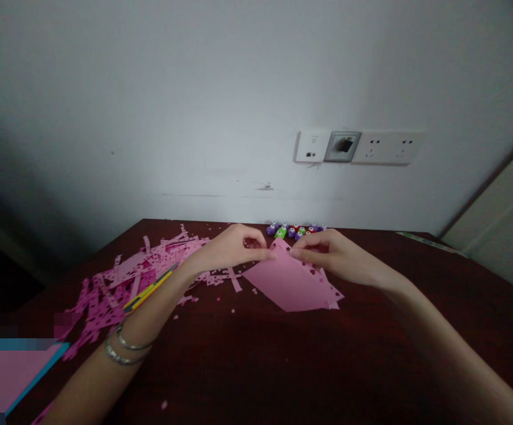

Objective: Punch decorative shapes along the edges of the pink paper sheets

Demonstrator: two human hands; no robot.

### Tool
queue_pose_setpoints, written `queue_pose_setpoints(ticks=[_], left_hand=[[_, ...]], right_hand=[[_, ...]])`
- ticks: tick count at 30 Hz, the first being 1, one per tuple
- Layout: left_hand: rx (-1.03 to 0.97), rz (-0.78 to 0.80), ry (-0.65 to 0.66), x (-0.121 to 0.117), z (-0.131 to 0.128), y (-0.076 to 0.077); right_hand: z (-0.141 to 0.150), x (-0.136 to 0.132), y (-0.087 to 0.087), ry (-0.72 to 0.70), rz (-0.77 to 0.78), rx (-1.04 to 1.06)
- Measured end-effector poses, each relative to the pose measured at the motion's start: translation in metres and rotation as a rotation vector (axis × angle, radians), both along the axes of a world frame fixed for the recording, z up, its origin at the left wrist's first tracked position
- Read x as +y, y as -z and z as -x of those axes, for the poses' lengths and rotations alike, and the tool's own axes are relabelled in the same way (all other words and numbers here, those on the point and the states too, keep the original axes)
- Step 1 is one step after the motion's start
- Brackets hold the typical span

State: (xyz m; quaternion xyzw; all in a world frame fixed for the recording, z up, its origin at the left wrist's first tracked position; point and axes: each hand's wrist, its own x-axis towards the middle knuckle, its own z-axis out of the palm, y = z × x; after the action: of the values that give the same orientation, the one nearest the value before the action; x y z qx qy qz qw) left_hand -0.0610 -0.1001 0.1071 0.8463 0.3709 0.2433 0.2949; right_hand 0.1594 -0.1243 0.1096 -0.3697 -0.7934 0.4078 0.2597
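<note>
A pink paper sheet with small punched holes along one edge hangs just above the dark wooden table. My left hand pinches its upper corner with thumb and fingers closed. My right hand pinches the same top edge from the right, fingers pressed together. The two hands almost touch at the sheet's top. Two silver bangles circle my left wrist.
A heap of pink paper strips and scraps covers the table's left part, with a yellow utility knife on it. Several small coloured punches stand by the wall. Pink and blue sheets lie at the lower left. Wall sockets sit above.
</note>
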Motion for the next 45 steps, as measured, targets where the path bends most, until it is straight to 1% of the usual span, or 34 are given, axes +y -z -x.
queue_pose_setpoints(ticks=[3, 6, 9, 15, 22, 27, 29, 31, 34, 36, 38, 39, 41, 44, 45], left_hand=[[0.047, 0.012, 0.112, -0.002, -0.001, -0.001], [0.034, 0.050, 0.163, -0.004, -0.004, 0.000], [0.014, 0.113, 0.184, -0.005, -0.005, 0.001], [-0.046, 0.289, 0.149, -0.007, -0.005, 0.000], [-0.112, 0.339, 0.108, -0.007, -0.007, 0.000], [-0.120, 0.371, 0.074, -0.003, -0.006, 0.005], [-0.137, 0.401, 0.069, -0.002, -0.005, 0.005], [-0.135, 0.411, 0.070, -0.001, -0.004, 0.006], [-0.121, 0.376, 0.058, 0.001, -0.001, 0.006], [-0.124, 0.345, 0.021, 0.003, 0.001, 0.007], [-0.128, 0.327, -0.019, 0.005, 0.003, 0.008], [-0.124, 0.324, -0.027, 0.006, 0.004, 0.008], [-0.086, 0.321, -0.004, 0.007, 0.007, 0.009], [0.079, 0.321, 0.084, 0.008, 0.015, 0.006], [0.132, 0.319, 0.095, 0.008, 0.017, 0.004]], right_hand=[[0.000, 0.000, 0.000, 0.004, -0.053, 0.004], [0.001, 0.000, 0.003, 0.010, -0.103, -0.009], [0.005, -0.001, 0.006, 0.040, -0.174, 0.000], [0.009, 0.000, 0.008, 0.191, -0.340, 0.014], [0.009, 0.003, 0.011, 0.260, -0.385, 0.012], [0.002, 0.009, 0.012, 0.367, -0.433, 0.000], [-0.001, 0.010, 0.010, 0.367, -0.409, -0.006], [-0.004, 0.009, 0.007, 0.326, -0.338, 0.009], [-0.010, 0.009, 0.004, 0.210, -0.159, -0.016], [-0.017, 0.011, 0.004, 0.127, -0.026, -0.073], [-0.024, 0.014, 0.005, 0.086, 0.070, -0.096], [-0.028, 0.016, 0.005, 0.088, 0.094, -0.084], [-0.033, 0.020, 0.006, 0.131, 0.088, -0.029], [-0.035, 0.022, 0.003, 0.204, 0.019, 0.048], [-0.033, 0.020, 0.002, 0.212, 0.000, 0.058]])
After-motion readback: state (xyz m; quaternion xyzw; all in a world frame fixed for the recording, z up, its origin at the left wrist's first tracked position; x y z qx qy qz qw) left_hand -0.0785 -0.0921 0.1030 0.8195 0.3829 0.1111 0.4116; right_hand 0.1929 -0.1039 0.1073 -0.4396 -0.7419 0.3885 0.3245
